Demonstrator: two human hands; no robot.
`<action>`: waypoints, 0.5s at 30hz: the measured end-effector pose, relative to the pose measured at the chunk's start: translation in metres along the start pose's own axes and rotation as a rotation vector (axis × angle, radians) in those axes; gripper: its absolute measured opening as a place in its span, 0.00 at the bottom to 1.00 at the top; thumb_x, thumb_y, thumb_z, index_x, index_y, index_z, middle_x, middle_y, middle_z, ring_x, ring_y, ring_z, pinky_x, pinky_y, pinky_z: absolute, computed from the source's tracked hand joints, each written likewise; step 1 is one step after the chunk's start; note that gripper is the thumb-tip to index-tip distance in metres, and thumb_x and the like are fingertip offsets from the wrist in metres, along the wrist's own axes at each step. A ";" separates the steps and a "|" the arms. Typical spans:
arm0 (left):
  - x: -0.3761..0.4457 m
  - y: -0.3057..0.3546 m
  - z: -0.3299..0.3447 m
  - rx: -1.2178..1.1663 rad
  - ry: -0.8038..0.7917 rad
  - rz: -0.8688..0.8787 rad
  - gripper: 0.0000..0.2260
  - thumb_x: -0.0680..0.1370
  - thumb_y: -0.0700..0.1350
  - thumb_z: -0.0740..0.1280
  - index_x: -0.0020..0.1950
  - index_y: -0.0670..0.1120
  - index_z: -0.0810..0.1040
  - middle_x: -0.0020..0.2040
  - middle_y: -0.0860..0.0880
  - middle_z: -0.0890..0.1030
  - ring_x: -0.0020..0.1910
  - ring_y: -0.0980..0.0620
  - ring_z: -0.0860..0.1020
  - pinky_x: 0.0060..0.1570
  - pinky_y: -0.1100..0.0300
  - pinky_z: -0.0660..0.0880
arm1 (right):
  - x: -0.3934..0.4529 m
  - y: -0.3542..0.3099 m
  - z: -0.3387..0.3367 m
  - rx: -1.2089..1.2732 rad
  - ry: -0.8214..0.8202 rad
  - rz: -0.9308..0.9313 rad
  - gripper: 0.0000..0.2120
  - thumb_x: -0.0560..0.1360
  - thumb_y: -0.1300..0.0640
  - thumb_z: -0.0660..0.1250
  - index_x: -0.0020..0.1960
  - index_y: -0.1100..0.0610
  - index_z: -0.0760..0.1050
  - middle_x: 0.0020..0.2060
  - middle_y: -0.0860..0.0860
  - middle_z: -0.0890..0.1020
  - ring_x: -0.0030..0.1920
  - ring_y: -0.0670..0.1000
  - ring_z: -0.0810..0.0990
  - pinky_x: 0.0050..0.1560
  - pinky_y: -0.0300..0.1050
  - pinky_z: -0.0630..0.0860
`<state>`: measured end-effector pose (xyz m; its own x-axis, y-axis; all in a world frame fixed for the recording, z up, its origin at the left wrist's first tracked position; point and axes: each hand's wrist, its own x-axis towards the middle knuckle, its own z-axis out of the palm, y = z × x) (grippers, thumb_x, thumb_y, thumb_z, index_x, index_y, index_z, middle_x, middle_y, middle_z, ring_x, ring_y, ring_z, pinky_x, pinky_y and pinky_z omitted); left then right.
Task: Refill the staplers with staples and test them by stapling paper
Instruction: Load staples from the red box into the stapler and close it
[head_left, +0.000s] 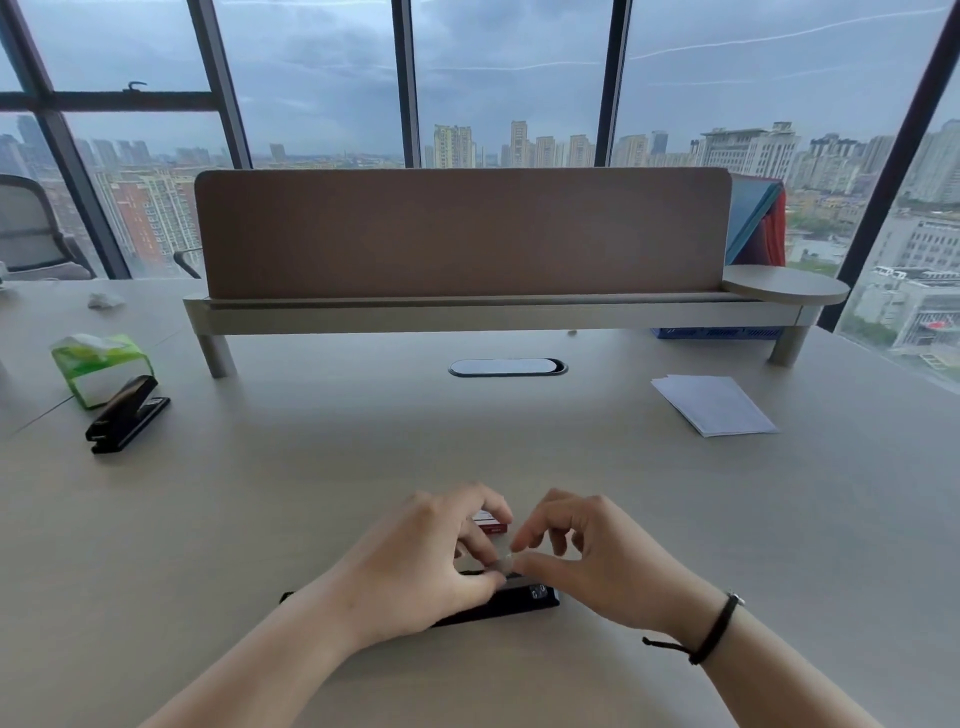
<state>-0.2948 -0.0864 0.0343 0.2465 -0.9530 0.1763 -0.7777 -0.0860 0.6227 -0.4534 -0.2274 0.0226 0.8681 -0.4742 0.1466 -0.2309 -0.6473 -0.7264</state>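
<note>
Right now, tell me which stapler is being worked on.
The black stapler under both hands at the near desk edge; the other stapler sits untouched at far left beside the tissue pack.

**Both hands drawn together, fingers pinched**

Both bare forearms were extended forward and angled inward. The left hand (415, 561) was held palm down, its fingers (483, 501) curled under. The right hand (592, 551) was arched, thumb and forefinger pinched together beside the left thumb. A dark cord (714, 631) was worn on the right wrist.
</note>
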 end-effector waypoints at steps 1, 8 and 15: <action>-0.001 0.001 0.002 -0.008 0.018 -0.004 0.16 0.70 0.52 0.75 0.54 0.61 0.75 0.41 0.63 0.86 0.43 0.60 0.82 0.49 0.62 0.79 | -0.001 0.002 0.001 -0.029 0.007 -0.004 0.08 0.69 0.44 0.73 0.44 0.46 0.83 0.43 0.45 0.80 0.41 0.43 0.75 0.41 0.34 0.71; -0.003 -0.007 0.008 -0.057 0.030 -0.040 0.10 0.71 0.48 0.76 0.50 0.57 0.81 0.43 0.59 0.86 0.41 0.61 0.84 0.44 0.66 0.80 | -0.006 0.003 0.005 -0.061 0.015 -0.024 0.07 0.69 0.47 0.75 0.45 0.47 0.83 0.40 0.43 0.78 0.38 0.40 0.74 0.38 0.32 0.68; -0.005 -0.014 0.010 0.012 0.010 0.017 0.04 0.72 0.52 0.75 0.46 0.55 0.86 0.40 0.59 0.86 0.40 0.62 0.83 0.45 0.61 0.80 | -0.006 0.001 0.005 -0.039 0.018 -0.043 0.07 0.70 0.49 0.76 0.45 0.51 0.84 0.36 0.44 0.76 0.34 0.36 0.74 0.36 0.29 0.68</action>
<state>-0.2909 -0.0835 0.0172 0.2388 -0.9513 0.1949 -0.7886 -0.0729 0.6106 -0.4565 -0.2220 0.0179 0.8699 -0.4554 0.1893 -0.2105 -0.6900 -0.6926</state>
